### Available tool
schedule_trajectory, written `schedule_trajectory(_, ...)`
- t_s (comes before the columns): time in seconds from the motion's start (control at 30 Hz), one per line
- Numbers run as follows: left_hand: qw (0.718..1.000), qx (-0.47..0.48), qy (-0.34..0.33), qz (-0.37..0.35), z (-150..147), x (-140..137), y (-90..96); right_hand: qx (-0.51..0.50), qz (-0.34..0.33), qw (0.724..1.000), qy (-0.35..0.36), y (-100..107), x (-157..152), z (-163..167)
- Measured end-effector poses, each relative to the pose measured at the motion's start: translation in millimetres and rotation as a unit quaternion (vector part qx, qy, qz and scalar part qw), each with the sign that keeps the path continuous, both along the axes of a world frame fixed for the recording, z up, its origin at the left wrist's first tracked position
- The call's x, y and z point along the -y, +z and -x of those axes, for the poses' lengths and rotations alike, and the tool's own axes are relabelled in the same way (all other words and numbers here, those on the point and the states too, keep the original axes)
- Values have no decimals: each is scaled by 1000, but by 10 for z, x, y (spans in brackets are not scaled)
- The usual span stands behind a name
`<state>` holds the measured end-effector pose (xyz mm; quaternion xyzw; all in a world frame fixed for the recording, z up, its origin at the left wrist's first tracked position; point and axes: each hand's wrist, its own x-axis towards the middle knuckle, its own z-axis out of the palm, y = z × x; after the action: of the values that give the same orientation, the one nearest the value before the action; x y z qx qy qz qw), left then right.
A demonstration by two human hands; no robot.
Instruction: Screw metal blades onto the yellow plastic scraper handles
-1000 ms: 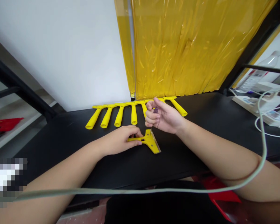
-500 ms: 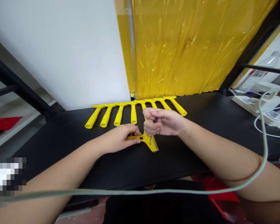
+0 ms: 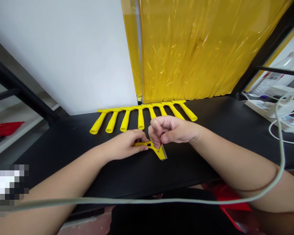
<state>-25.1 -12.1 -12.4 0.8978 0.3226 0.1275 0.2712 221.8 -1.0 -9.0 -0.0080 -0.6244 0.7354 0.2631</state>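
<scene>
My left hand (image 3: 126, 145) pinches the narrow handle of a yellow scraper (image 3: 160, 154), which lies flat on the black table with its metal blade edge facing right. Over the scraper's head, my right hand (image 3: 173, 130) is closed around a small screwdriver (image 3: 162, 133). Most of its dark handle is hidden in my fingers, and its thin shaft points down at the screw in the head. The far corner of the scraper is covered by my right hand.
Several yellow scraper handles (image 3: 140, 119) lie in a row along the back of the black table (image 3: 186, 173). Behind them hang a white panel and a yellow plastic curtain (image 3: 186, 52). A power strip (image 3: 284, 114) and a bottle (image 3: 271, 76) stand right; a pale cable (image 3: 161, 201) crosses in front.
My right hand has turned at the wrist, its fingers and thumb shifting lower around the screwdriver. My left hand and the scraper have stayed in place.
</scene>
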Motion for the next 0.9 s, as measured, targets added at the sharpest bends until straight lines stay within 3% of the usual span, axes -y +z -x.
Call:
schedule_trajectory(0.3, 1000, -20, -6, 8, 10, -21, -19, 12, -23, 997, -73, -14, -39, 12)
schedule_trajectory(0.9, 1000, -30, 4, 3, -3, -23, -21, -2, -20, 994, -109, -25, -94, 24)
